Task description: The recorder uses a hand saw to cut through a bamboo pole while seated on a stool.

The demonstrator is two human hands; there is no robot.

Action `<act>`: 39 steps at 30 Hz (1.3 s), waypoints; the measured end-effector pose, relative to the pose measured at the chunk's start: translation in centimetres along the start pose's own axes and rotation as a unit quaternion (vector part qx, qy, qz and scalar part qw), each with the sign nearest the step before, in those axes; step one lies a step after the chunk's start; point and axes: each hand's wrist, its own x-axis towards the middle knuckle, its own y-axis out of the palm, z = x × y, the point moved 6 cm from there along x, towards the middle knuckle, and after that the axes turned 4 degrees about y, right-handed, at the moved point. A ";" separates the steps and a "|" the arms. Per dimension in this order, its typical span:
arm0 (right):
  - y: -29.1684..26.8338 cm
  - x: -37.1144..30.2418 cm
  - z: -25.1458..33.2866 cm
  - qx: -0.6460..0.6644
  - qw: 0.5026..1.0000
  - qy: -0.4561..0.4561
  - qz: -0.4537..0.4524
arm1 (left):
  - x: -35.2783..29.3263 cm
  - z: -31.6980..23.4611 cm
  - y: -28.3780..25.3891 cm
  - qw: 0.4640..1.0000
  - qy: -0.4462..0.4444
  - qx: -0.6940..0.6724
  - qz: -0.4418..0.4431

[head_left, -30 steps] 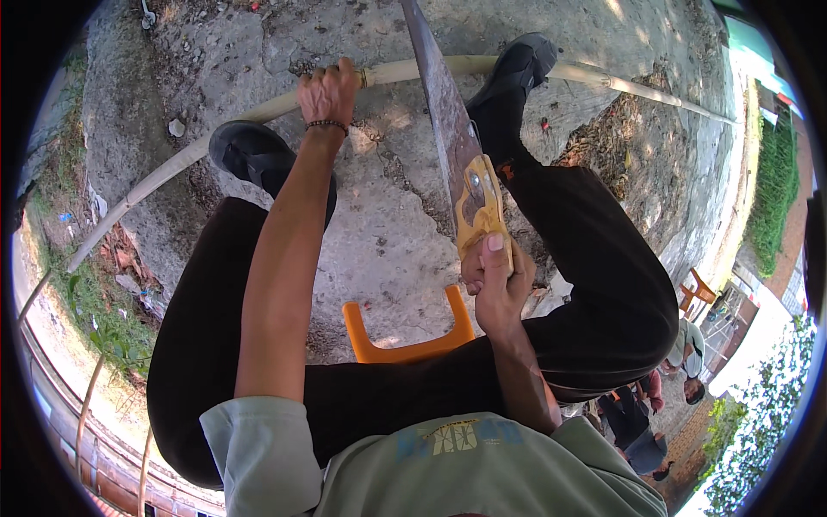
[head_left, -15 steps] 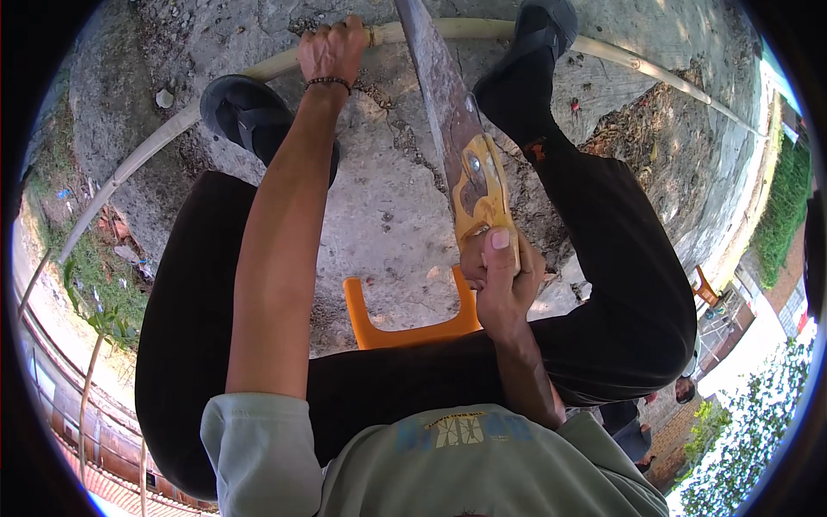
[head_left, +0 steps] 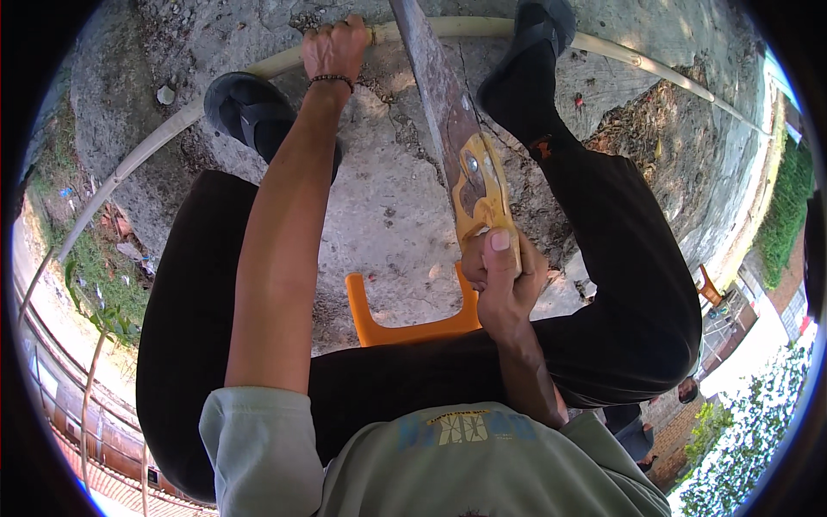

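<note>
Two hands busy: left hand [head_left: 336, 52] wrapped round the pole [head_left: 479, 27], right hand [head_left: 506, 271] clenched on the saw [head_left: 455, 129], which crosses over the pole between left hand and right shoe [head_left: 544, 33]. Can't tell if it's touching. Pole's round, so imo it could roll, making the saw skip into knuckles.

In view below the fingers [head_left: 473, 265] of the right hand [head_left: 506, 293], the chest of a grey-green T-shirt [head_left: 413, 474] bears a print [head_left: 465, 428]: a small yellow band of dark lettering over a pale design, with blue shapes either side. Above and right of those fingers, an orange mark [head_left: 543, 150] near the ankle is too small to read.
</note>
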 end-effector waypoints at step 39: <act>-0.9 -1.7 1.7 0.008 0.999 -0.044 -0.004 | -2.7 1.1 -3.4 0.948 0.089 -0.110 0.285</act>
